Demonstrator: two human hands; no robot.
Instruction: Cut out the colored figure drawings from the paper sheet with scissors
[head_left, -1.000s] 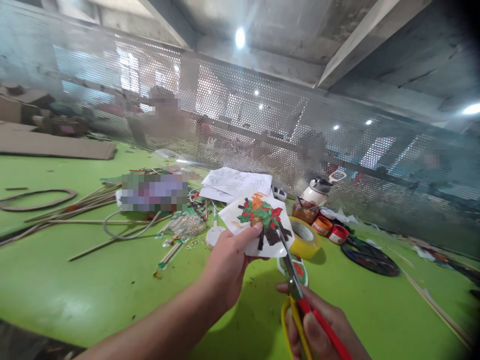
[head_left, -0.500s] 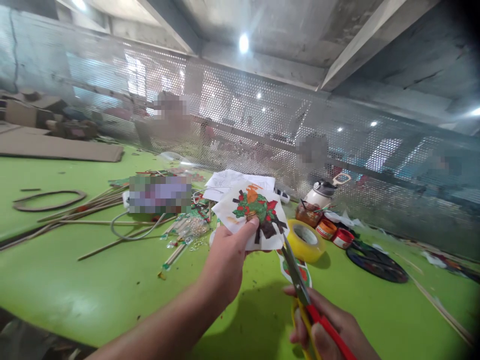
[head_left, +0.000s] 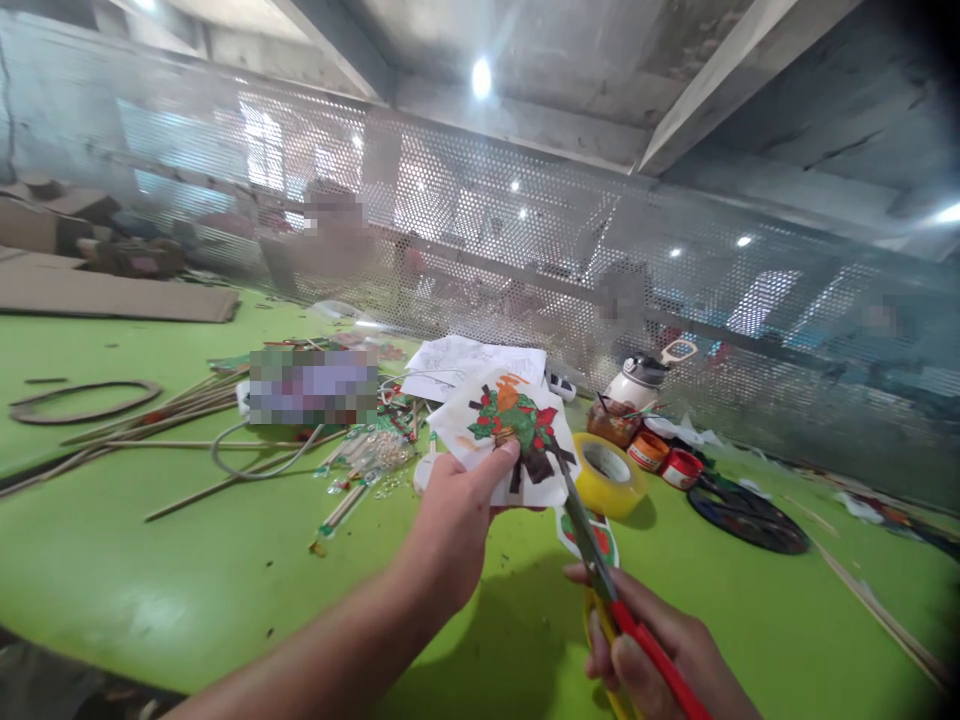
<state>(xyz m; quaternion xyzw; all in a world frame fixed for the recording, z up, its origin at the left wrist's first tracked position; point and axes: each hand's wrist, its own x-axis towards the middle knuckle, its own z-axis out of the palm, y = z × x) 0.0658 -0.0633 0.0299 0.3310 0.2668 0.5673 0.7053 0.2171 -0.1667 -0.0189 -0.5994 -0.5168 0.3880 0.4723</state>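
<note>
My left hand (head_left: 450, 530) pinches a white paper sheet (head_left: 510, 435) painted with a green, red and orange plant picture, and holds it up above the green table (head_left: 150, 560). My right hand (head_left: 652, 650) grips scissors (head_left: 600, 575) with red and yellow handles. Their blades point up and left and meet the paper's lower right edge. Another painted cut-out (head_left: 592, 535) lies flat on the table just under the blades.
A yellow tape roll (head_left: 609, 472), small paint pots (head_left: 664, 460), a brown jar (head_left: 611, 420) and a dark ring (head_left: 750, 515) sit to the right. Thin sticks (head_left: 172, 420), a cable, beads and white sheets (head_left: 472, 365) lie left and behind. A perforated metal screen (head_left: 525, 250) backs the table; people are behind it.
The scissors' tips have stayed at the paper's lower right edge, shifting slightly along it. My left hand holds the sheet in nearly the same place. The view wobbled a little.
</note>
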